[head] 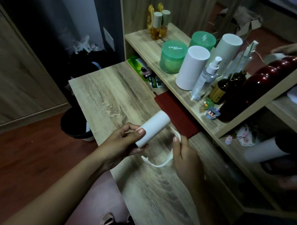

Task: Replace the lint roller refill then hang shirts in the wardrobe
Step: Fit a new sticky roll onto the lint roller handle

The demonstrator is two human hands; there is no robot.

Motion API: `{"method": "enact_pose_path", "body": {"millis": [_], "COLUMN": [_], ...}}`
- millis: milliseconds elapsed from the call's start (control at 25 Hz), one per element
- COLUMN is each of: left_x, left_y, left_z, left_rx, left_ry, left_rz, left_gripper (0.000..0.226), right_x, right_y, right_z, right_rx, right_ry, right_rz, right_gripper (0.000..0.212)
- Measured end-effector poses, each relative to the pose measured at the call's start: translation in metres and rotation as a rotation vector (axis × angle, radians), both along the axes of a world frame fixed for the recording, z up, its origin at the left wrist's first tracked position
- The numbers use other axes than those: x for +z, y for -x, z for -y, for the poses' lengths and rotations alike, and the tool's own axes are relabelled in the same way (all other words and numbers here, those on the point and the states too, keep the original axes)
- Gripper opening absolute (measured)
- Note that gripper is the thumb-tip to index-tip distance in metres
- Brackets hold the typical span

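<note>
My left hand (124,143) grips a white lint roller refill (152,128), a paper cylinder held tilted just above the wooden desk (108,96). To its right, my right hand (185,154) holds the white curved lint roller handle (158,163), whose thin end points left under the refill. The refill and the handle are apart. No shirts are in view.
A shelf (151,51) behind the desk carries a green jar (171,59), a white cylinder (192,67), a spray bottle (206,78), a dark bottle (224,87) and a red object (264,83). A dark red notebook (177,113) lies beneath it. A black bin (76,124) stands on the floor at left.
</note>
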State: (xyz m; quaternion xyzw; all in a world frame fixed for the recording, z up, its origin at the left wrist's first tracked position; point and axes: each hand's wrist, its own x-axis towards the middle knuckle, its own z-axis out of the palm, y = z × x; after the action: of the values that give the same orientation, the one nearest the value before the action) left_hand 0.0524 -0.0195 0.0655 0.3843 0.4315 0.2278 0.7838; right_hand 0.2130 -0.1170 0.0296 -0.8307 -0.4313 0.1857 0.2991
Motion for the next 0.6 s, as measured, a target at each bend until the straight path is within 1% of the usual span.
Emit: {"method": "enact_pose_path", "body": {"millis": [120, 240, 320, 480, 600], "left_x": [0.012, 0.023, 0.028, 0.034, 0.037], "left_y": [-0.002, -0.001, 0.0, -0.001, -0.005], "left_z": [-0.004, -0.006, -0.005, -0.006, -0.007], "left_rx": [0.019, -0.042, -0.07, -0.117, -0.129], "left_ry": [0.027, 0.016, 0.036, 0.129, 0.17], "left_rz": [0.078, 0.122, 0.166, 0.238, 0.255], "left_gripper": [0.009, 0.033, 0.044, 0.048, 0.047], "right_x": [0.038, 0.047, 0.046, 0.045, 0.046], "right_y": [-0.005, -0.01, -0.013, -0.014, -0.013], "right_z": [-0.002, -0.003, -0.002, 0.002, 0.003], "right_rx": [0.1, 0.137, 0.134, 0.134, 0.148], "right_ry": [-0.075, -0.111, -0.1, -0.049, -0.071], "right_rz": [0.059, 0.077, 0.083, 0.077, 0.034], "right_gripper": [0.034, 0.041, 0.042, 0.043, 0.037]}}
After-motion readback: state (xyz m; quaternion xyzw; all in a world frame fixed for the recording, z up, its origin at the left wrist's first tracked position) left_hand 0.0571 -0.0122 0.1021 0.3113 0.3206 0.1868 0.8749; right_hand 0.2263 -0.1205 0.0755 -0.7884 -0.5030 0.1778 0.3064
